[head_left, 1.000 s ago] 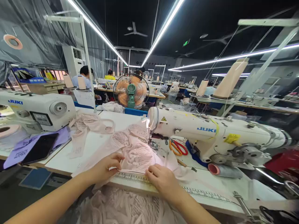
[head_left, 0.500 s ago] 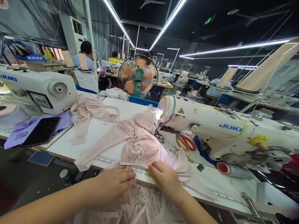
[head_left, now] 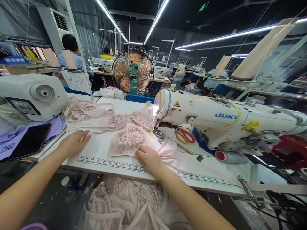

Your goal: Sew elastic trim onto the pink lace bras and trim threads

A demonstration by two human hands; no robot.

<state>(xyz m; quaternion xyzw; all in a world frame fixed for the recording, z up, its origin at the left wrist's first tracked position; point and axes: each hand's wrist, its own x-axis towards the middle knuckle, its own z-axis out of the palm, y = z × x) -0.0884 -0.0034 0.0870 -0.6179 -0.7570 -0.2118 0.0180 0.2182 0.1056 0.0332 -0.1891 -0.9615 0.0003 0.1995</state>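
A pale pink lace bra lies on the white sewing table, its far side under the head of a JUKI sewing machine with the lamp lit. My right hand is closed on the near edge of the lace cup, thumb and fingers together. Off to the left, my left hand rests on the tabletop just below the bra's side band, fingers loosely bent and slightly apart, nothing seen in them. A printed ruler strip runs along the table edge between my hands.
Orange-and-red scissors and a thread spool lie right of the needle. At left are a phone and a second machine. More lace pieces hang below the table edge. A fan stands behind.
My left hand has moved away from the bra's near edge, out to the left. The side band now lies farther back and straighter. My right hand stays at the cup. The view has shifted.
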